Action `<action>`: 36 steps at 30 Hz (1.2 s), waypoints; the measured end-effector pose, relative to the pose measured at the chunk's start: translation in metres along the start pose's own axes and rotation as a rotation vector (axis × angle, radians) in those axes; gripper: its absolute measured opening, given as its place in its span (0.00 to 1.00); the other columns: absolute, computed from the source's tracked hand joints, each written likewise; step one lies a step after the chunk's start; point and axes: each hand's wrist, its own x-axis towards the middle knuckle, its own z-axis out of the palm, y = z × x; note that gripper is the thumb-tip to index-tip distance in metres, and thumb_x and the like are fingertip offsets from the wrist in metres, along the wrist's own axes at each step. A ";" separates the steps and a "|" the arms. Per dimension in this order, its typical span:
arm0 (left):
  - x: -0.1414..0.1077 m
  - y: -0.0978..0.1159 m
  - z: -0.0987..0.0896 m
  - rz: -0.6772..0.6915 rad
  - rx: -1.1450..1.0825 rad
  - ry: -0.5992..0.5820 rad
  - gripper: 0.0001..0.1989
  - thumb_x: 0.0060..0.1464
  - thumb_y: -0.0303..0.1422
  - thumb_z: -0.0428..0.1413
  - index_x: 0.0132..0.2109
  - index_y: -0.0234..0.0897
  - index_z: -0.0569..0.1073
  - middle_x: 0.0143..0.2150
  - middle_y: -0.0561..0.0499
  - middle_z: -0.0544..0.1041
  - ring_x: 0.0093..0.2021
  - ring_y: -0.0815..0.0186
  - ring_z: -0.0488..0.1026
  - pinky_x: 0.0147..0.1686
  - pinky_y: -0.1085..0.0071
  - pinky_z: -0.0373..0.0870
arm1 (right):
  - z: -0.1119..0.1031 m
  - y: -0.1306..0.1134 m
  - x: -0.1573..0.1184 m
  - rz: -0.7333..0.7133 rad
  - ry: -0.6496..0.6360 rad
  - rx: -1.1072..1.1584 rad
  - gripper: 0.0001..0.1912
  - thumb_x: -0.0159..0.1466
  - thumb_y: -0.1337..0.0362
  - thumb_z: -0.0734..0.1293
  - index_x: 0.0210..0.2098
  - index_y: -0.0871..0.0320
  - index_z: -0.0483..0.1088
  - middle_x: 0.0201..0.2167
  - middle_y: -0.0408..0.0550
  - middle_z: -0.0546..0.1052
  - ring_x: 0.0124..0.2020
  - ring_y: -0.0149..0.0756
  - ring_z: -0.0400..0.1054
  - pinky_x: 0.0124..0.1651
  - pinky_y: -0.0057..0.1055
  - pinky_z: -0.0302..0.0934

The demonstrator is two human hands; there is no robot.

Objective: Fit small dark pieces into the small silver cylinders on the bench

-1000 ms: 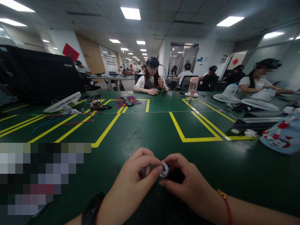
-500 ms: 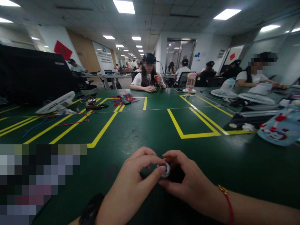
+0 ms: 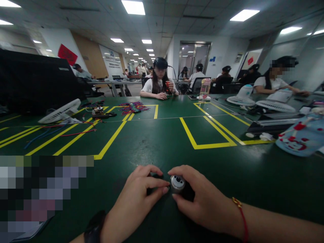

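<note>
A small silver cylinder that looks like a little motor point(image 3: 178, 183) stands on the green table point(image 3: 141, 141), its round end with dark holes facing up. My right hand point(image 3: 202, 195) is closed round it, thumb at the near side and fingers at the far side. Just left of the cylinder is my left hand point(image 3: 141, 192), thumb and index fingertips brought together in a pinch. Whatever is between those fingertips is too small and dark to name. A narrow gap separates them from the cylinder.
Loose wires point(image 3: 134, 107) and a white fan point(image 3: 60, 111) lie at the left. More fans point(image 3: 241, 96), dark metal parts point(image 3: 273, 124) and a blue patterned bag point(image 3: 301, 135) are at the right. Across the table sits a person point(image 3: 159, 81). Yellow tape marks the surface.
My left hand has moved off the top of the cylinder, to the left and slightly down, uncovering its holed end. My right hand still holds the cylinder in nearly the same place.
</note>
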 end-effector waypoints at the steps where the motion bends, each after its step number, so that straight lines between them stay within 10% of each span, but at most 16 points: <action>1: 0.000 0.000 -0.001 -0.010 -0.020 0.001 0.11 0.56 0.34 0.58 0.45 0.55 0.78 0.48 0.54 0.74 0.49 0.59 0.68 0.50 0.58 0.63 | -0.004 0.000 -0.001 0.016 -0.012 0.006 0.23 0.57 0.66 0.65 0.51 0.50 0.62 0.46 0.42 0.70 0.45 0.28 0.65 0.50 0.28 0.62; 7: -0.019 -0.005 -0.020 -0.067 -0.216 0.088 0.11 0.61 0.34 0.52 0.49 0.51 0.74 0.49 0.53 0.71 0.48 0.63 0.70 0.48 0.66 0.67 | -0.079 0.037 -0.033 0.219 0.276 -0.276 0.26 0.61 0.51 0.63 0.56 0.51 0.59 0.51 0.49 0.69 0.49 0.38 0.66 0.52 0.37 0.63; 15: -0.032 -0.012 -0.015 -0.085 -0.249 0.044 0.11 0.62 0.36 0.49 0.48 0.46 0.73 0.44 0.53 0.72 0.39 0.65 0.72 0.37 0.70 0.69 | -0.182 0.136 -0.127 0.889 0.427 -0.620 0.33 0.59 0.42 0.60 0.57 0.54 0.59 0.44 0.60 0.71 0.35 0.43 0.71 0.35 0.37 0.65; 20: -0.029 -0.009 -0.014 -0.099 -0.249 0.020 0.10 0.62 0.34 0.50 0.47 0.45 0.73 0.43 0.52 0.73 0.37 0.66 0.72 0.37 0.70 0.70 | -0.148 0.106 -0.100 0.332 0.545 -1.088 0.39 0.57 0.43 0.63 0.59 0.61 0.58 0.56 0.64 0.63 0.57 0.59 0.56 0.53 0.52 0.54; 25: -0.030 -0.007 -0.013 -0.068 -0.211 0.008 0.11 0.61 0.32 0.50 0.48 0.45 0.74 0.44 0.51 0.73 0.40 0.64 0.72 0.41 0.68 0.70 | -0.048 0.020 -0.023 -0.041 -0.022 -0.549 0.19 0.65 0.56 0.61 0.54 0.49 0.64 0.52 0.46 0.67 0.50 0.35 0.61 0.52 0.36 0.57; 29: -0.032 -0.004 -0.014 -0.029 -0.182 0.012 0.11 0.59 0.29 0.51 0.46 0.46 0.75 0.46 0.51 0.73 0.44 0.63 0.72 0.45 0.66 0.70 | 0.000 -0.006 0.017 -0.110 -0.134 -0.373 0.09 0.63 0.57 0.64 0.41 0.50 0.73 0.39 0.44 0.72 0.43 0.34 0.61 0.46 0.36 0.55; 32: -0.033 -0.002 -0.016 -0.039 -0.185 0.009 0.10 0.59 0.29 0.51 0.44 0.46 0.75 0.46 0.52 0.73 0.46 0.63 0.72 0.47 0.67 0.69 | -0.020 0.003 0.017 -0.090 -0.057 -0.369 0.10 0.65 0.61 0.61 0.39 0.53 0.73 0.37 0.45 0.73 0.41 0.33 0.62 0.44 0.35 0.56; 36: -0.033 -0.003 -0.015 -0.040 -0.196 -0.009 0.09 0.60 0.30 0.50 0.43 0.46 0.74 0.47 0.52 0.72 0.47 0.63 0.71 0.49 0.67 0.68 | -0.107 0.041 -0.026 0.025 0.217 -0.646 0.13 0.65 0.57 0.61 0.43 0.55 0.72 0.42 0.50 0.73 0.44 0.37 0.65 0.50 0.40 0.57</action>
